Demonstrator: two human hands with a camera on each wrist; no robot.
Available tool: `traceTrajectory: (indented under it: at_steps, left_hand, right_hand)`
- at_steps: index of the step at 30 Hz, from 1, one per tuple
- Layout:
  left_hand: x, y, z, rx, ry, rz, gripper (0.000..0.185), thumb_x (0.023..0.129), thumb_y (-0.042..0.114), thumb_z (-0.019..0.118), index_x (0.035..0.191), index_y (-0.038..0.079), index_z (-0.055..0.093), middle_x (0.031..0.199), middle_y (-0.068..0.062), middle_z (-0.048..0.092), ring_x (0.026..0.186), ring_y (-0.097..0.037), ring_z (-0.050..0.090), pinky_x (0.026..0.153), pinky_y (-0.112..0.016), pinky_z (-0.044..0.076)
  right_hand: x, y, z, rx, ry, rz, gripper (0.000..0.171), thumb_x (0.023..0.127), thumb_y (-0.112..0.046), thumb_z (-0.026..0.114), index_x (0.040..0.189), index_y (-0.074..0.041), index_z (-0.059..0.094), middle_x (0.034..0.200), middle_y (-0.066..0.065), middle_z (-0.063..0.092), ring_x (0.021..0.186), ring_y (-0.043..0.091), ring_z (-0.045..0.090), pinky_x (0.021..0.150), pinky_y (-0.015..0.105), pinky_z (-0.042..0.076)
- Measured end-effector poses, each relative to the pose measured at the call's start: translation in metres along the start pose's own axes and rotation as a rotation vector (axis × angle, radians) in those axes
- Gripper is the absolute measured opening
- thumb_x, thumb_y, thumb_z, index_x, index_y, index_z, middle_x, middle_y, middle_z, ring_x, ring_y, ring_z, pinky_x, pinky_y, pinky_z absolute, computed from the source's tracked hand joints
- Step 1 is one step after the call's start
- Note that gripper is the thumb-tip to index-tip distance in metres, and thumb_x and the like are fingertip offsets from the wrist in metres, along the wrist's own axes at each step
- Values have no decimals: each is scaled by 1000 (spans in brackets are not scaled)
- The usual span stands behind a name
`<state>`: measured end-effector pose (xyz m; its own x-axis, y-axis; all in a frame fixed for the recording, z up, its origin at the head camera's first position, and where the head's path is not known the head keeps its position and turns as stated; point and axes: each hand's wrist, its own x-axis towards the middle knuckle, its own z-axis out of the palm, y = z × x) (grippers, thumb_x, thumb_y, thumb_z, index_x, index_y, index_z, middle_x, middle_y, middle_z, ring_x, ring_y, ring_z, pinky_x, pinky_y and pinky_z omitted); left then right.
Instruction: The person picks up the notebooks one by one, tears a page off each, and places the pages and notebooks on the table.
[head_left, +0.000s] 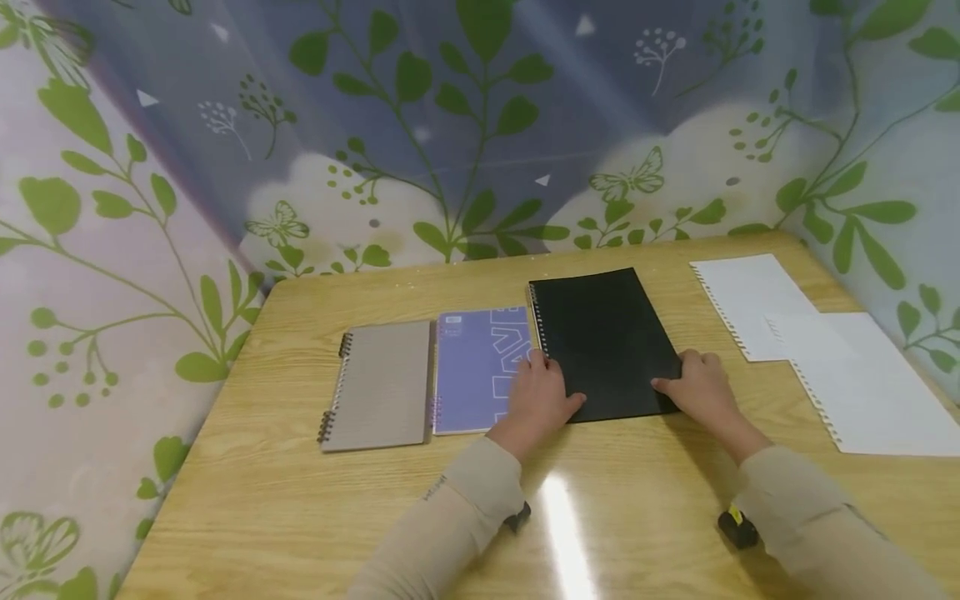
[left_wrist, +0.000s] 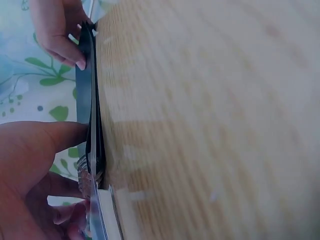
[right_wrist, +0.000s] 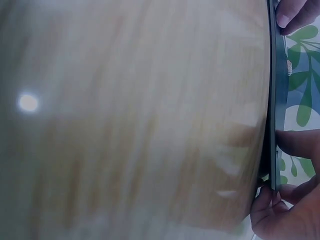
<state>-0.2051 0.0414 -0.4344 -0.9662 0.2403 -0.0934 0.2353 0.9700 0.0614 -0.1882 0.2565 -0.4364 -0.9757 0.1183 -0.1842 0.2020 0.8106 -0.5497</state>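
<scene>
A black spiral notebook (head_left: pixel 603 342) lies on the table between both hands, its metal coil along the left side. At its lower left my left hand (head_left: pixel 538 390) holds it, thumb on the black cover and fingers at the coil, over the edge of the purple notebook (head_left: pixel 472 367). My right hand (head_left: pixel 703 387) grips the lower right edge, thumb on top. In the right wrist view, fingertips (right_wrist: pixel 261 212) of that hand curl under the notebook's edge. The left wrist view shows the left thumb (left_wrist: pixel 70 135) on the cover and a slight gap between the notebook's layers.
Left of the purple notebook lies a grey-beige spiral notebook (head_left: pixel 381 385). Two white sheets with punched edges, one farther back (head_left: pixel 750 292) and one nearer (head_left: pixel 877 383), overlap at the right. The wooden table (head_left: pixel 300 517) meets a leaf-patterned wall (head_left: pixel 480 167) behind.
</scene>
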Motion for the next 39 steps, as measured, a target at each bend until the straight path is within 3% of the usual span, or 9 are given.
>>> traceTrajectory:
  at_steps: [6,10,15,18,22,26,29,34,39]
  left_hand:
    - [5,-9,-6,32,-19,-7,72,84,61,50,131,6,49,129,-8,42,112,-22,45,93,-30,43]
    - [7,-21,-15,-69,-48,56,67,90,57,44,138,12,42,138,-9,41,123,-26,43,101,-37,39]
    - [11,-42,-46,-481,-59,153,59,96,48,36,143,12,33,143,-10,41,132,-29,38,107,-44,32]
    - [13,-51,-72,-739,-71,163,59,97,49,33,144,14,31,145,-8,40,131,-26,40,107,-42,33]
    - [13,-61,-102,-1013,-117,124,61,95,54,34,144,18,32,142,-8,43,122,-25,51,101,-41,41]
    - [13,-70,-122,-1192,-194,84,62,94,53,37,142,14,35,135,-15,51,112,-30,58,89,-42,50]
    - [12,-77,-128,-1222,-218,57,60,94,49,42,142,14,34,135,-15,49,111,-32,59,84,-40,52]
    - [8,-86,-128,-1194,-172,-9,54,94,38,48,142,17,36,138,-9,46,109,-27,60,79,-34,54]
    - [4,-106,-128,-1162,-162,-66,51,95,27,48,143,14,35,139,-11,45,110,-28,59,82,-35,53]
  right_hand:
    - [5,-15,0,-60,48,-20,70,87,-27,58,131,20,30,124,41,32,111,54,33,89,59,36]
    - [2,-33,-14,-8,111,-55,66,86,-23,58,132,18,32,125,38,34,113,52,34,89,59,37]
    - [-5,-74,-44,126,72,-151,61,91,-25,51,135,12,32,132,33,36,120,47,37,94,57,37]
    - [-13,-101,-56,207,26,-176,57,97,-36,38,138,4,33,137,27,38,124,42,37,98,54,36]
    - [-21,-129,-52,374,-14,-225,60,99,-45,18,137,-3,39,136,22,45,124,36,42,97,51,37]
    - [-20,-149,-33,428,-66,-331,59,99,-47,16,138,-11,42,135,15,50,123,31,47,99,50,38]
    - [-19,-158,-17,381,-95,-388,56,98,-50,21,140,-17,40,140,9,46,127,28,45,104,50,34]
    - [-18,-165,-2,364,-123,-429,54,98,-50,26,141,-19,39,143,5,42,129,28,42,106,47,33]
    - [1,-144,3,315,-109,-404,57,99,-49,24,140,-12,40,141,11,44,130,31,40,107,48,31]
